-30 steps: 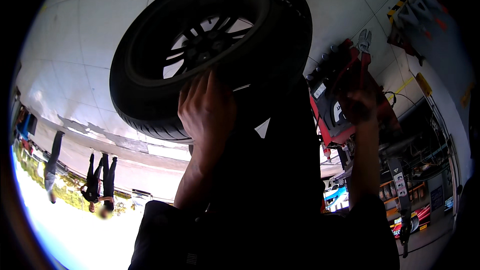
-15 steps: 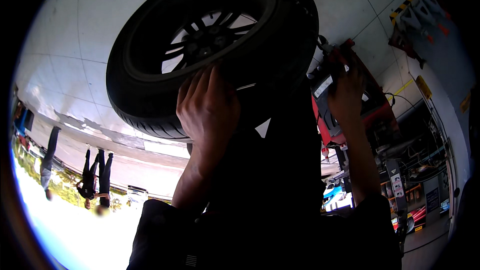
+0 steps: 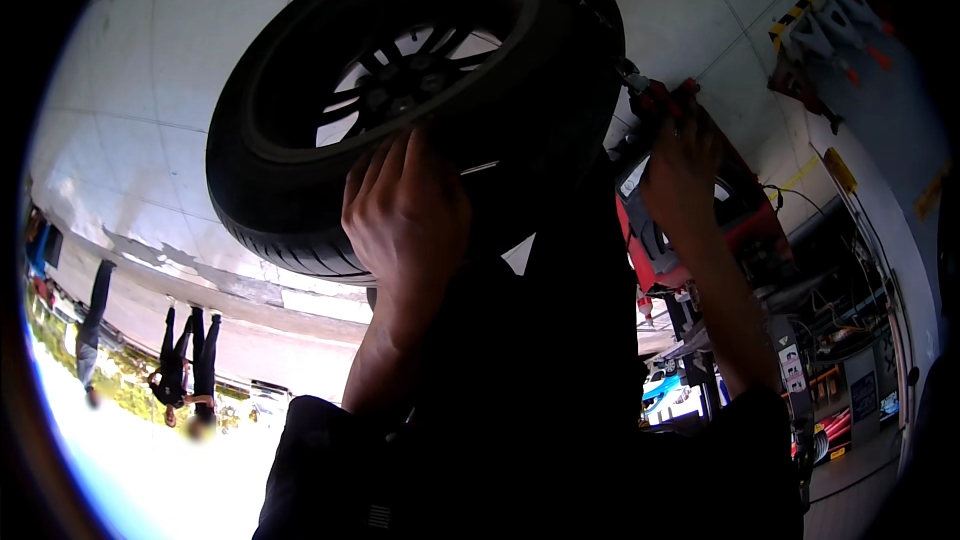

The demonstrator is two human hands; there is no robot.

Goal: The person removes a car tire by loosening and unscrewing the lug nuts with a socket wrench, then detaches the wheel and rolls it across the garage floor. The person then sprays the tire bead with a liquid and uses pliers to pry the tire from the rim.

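A black tyre [image 3: 290, 185] on a dark multi-spoke wheel rim [image 3: 405, 80] fills the upper middle, tilted, with its inner barrel facing me. My left hand [image 3: 408, 215] is closed over the tyre's near edge, its fingertips reaching toward the rim. To the right of the tyre, my right hand [image 3: 685, 170] is closed around a red tool with a metal end [image 3: 655, 98]. That metal end lies at the tyre's right side; shadow hides whether it touches, and the tool's exact kind cannot be made out.
A red and black machine [image 3: 735, 210] stands beyond my right forearm. Grey jack stands [image 3: 830, 35] with orange parts line the wall at upper right. Shelving [image 3: 830, 400] holds red items. People [image 3: 185, 360] stand far off at left. Pale tiled floor [image 3: 120, 80] surrounds the wheel.
My right hand has moved slightly up and left with the red tool, closer to the tyre's side. The whole view has shifted a little; my left hand keeps its hold on the tyre.
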